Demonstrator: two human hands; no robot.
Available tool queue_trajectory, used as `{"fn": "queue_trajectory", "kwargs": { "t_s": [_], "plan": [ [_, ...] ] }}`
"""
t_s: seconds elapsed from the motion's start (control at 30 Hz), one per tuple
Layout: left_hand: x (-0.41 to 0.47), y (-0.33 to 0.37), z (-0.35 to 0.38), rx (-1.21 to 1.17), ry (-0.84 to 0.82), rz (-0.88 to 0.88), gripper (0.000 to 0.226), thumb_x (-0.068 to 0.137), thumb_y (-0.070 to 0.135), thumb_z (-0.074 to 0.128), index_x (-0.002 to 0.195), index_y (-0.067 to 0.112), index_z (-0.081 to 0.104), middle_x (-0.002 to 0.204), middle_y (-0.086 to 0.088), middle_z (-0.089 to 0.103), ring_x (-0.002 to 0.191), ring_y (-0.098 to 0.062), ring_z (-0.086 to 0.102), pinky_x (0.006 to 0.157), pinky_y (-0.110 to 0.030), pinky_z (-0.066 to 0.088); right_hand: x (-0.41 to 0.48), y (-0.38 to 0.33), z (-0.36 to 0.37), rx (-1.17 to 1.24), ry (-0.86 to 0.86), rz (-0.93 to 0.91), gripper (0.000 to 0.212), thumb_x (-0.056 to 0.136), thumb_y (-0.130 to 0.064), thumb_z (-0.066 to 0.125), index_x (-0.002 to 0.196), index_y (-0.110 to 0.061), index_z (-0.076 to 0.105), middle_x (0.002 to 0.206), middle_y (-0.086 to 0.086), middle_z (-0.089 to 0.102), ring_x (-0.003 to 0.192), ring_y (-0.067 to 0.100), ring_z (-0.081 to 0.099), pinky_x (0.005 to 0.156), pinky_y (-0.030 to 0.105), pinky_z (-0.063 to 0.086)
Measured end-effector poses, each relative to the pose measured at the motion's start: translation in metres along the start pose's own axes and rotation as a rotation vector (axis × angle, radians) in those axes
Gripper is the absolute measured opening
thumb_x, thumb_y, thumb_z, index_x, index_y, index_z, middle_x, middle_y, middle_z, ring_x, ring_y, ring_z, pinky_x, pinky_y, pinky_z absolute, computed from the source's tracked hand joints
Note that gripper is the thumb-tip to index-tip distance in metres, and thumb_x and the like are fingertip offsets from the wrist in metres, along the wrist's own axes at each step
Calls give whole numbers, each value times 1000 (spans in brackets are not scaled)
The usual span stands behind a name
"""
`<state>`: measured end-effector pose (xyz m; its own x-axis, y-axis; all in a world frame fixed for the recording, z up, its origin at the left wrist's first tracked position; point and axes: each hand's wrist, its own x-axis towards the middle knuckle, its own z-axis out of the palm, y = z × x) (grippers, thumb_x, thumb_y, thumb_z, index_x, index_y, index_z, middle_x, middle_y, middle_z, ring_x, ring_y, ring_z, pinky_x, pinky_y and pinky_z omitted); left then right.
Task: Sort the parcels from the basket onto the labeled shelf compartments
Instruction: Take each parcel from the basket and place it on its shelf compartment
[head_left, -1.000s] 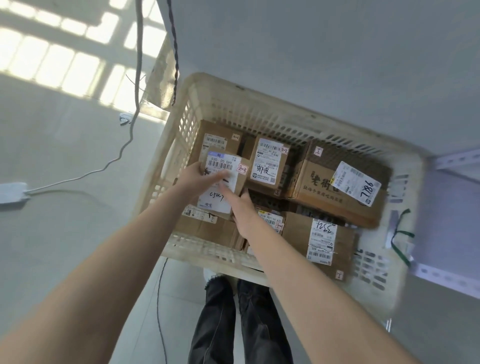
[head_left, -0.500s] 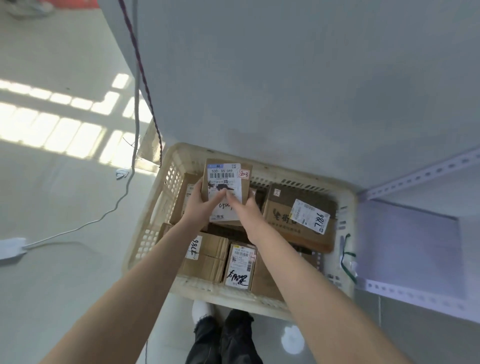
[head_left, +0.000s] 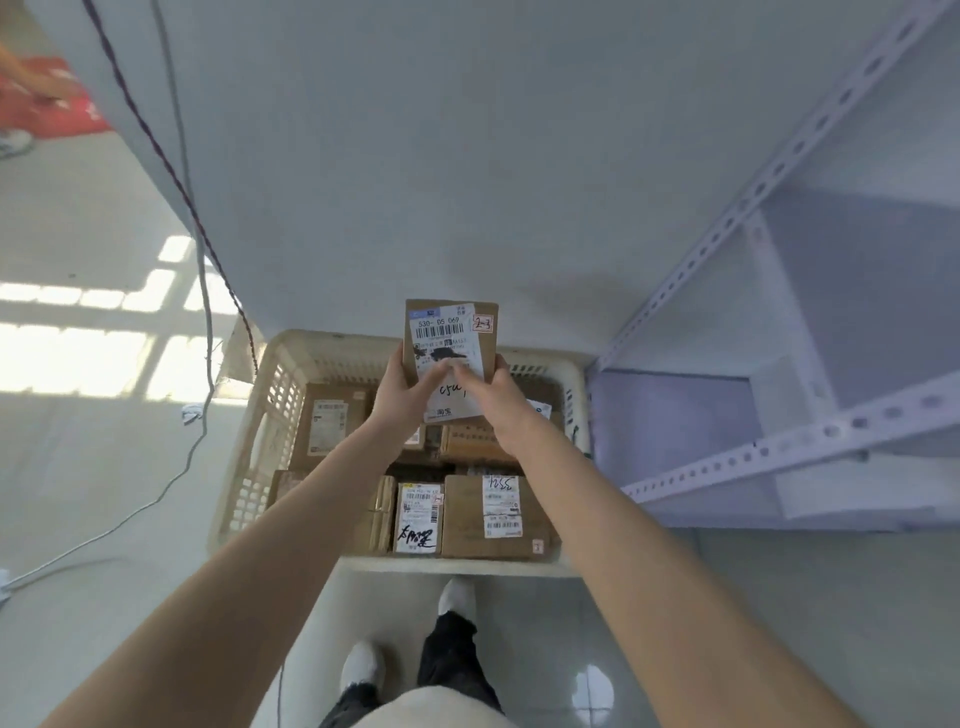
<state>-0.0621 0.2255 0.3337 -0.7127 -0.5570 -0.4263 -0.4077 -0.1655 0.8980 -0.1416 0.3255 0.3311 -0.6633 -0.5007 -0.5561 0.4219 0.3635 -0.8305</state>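
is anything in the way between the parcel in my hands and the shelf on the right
Nothing visible does. The left hand and right hand hold the parcel above the basket, clear of its rim, and the space across to the shelf is open. The compartment matching its 2-3 sticker cannot be seen.

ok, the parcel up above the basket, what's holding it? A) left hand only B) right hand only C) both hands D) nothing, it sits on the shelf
C: the left hand and right hand both grip the lower half of the parcel, held above the basket.
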Motion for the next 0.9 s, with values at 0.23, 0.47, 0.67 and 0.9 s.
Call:
{"fn": "queue_trajectory", "kwargs": {
  "t_s": [0.23,0.47,0.67,0.9],
  "plan": [
    [-55,-6,35,61,-209,58,54,92,32,60,140,19,39,121,-1,63,104,-20,63,91,-40,50,-71,32,-30,56,177,-7,66,86,-50,64,143,-28,40,139,-6,54,132,21,45,114,50,31],
    [-123,-40,59,68,-446,32,47,93,24,61,136,20,42,116,0,65,96,-14,66,72,-29,55,-162,97,-48,233,380,-12,53,95,-31,61,141,-17,39,126,1,61,106,17,62,85,32,54],
    [-169,-45,107,154,-575,51,45,93,23,61,134,21,42,115,-2,65,96,-18,66,80,-40,57,-215,132,-84,351,530,-18,54,91,-36,66,134,-15,41,122,10,64,102,22,65,83,41,57],
    [-234,-54,205,257,-726,95,40,93,22,61,129,23,43,111,-1,67,94,-18,66,83,-43,57,-286,180,-167,461,646,-43,47,94,-31,63,131,-15,40,120,6,64,99,18,63,67,26,51]
  ]
}}
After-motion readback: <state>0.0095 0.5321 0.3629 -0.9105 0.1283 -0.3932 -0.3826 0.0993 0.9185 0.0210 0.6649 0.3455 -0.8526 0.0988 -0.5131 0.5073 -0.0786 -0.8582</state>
